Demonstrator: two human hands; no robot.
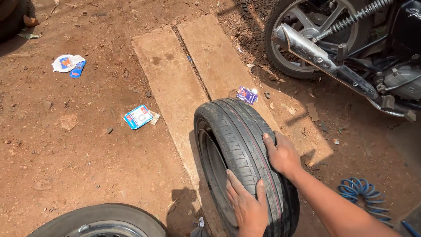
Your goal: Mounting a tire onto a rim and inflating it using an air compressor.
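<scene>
A black tyre [237, 136] stands upright on its tread on a wooden board [175, 87], on red dirt ground. My left hand [246, 202] lies flat on the tyre's tread near the bottom of the view, fingers spread and pointing up. My right hand [283, 153] rests on the tyre's right shoulder, fingers curled over the tread. Both hands press on the tyre and steady it. The tyre's inner opening faces left.
A motorcycle's rear wheel [302, 35] and chrome exhaust [320, 57] stand at the upper right. A second wheel with tyre [103, 219] lies at the bottom left. A coiled blue air hose [362, 195] lies at the right. Torn packets [138, 116] litter the dirt.
</scene>
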